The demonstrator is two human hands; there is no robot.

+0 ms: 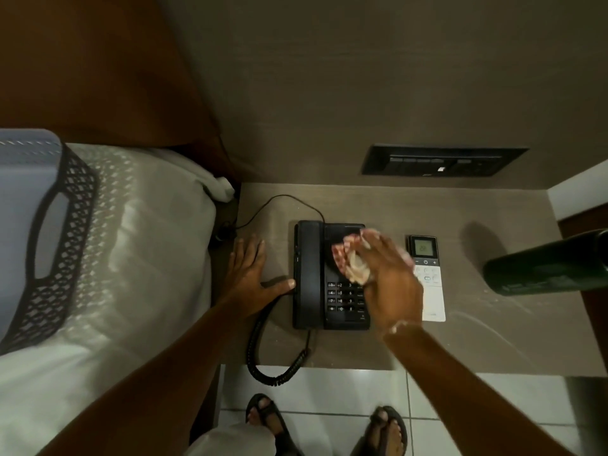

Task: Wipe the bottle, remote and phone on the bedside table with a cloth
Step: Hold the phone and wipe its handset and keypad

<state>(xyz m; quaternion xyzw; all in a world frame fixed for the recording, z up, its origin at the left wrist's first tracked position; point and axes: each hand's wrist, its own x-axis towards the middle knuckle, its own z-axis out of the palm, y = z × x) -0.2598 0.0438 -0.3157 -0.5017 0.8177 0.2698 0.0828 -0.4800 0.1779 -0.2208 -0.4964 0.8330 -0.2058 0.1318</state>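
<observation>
A black desk phone (316, 274) with its handset on the cradle sits in the middle of the bedside table (477, 340). My right hand (388, 278) presses a crumpled white and red cloth (350, 258) onto the phone above the keypad. My left hand (253, 274) lies flat on the table at the phone's left side, thumb touching the handset edge. A white remote (427, 281) with a small display lies just right of the phone, partly covered by my right hand. A dark green bottle (546, 264) stands at the right edge.
A bed with a white sheet (131, 258) borders the table on the left, with a dark lattice basket (49, 238) on it. The coiled phone cord (263, 360) hangs over the table's front edge. A switch panel (441, 161) is on the wall behind. My sandalled feet stand on white tiles.
</observation>
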